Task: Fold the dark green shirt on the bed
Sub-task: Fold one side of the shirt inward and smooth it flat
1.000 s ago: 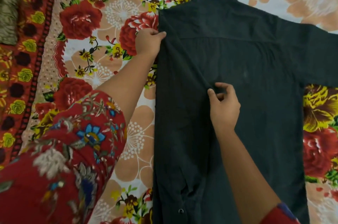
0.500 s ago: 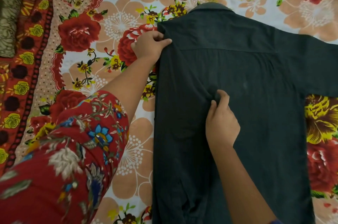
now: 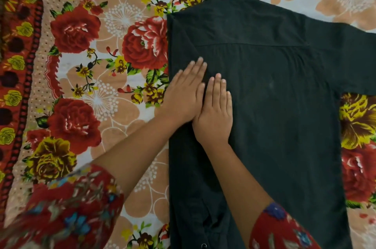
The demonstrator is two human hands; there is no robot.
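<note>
- One floral bedsheet (image 3: 97,94) covers the bed.
- Two flat palms, fingers straight: our left hand (image 3: 183,96) and right hand (image 3: 213,114) touch side by side, gripping nothing.
- One dark green shirt (image 3: 284,116) lies back-up beneath them on the bedsheet, left side folded in, one sleeve (image 3: 350,55) spread right.

Both bare forearms emerge from loose red sleeves (image 3: 67,208) printed with blue, cream and green flowers, ending above the wrists.
</note>
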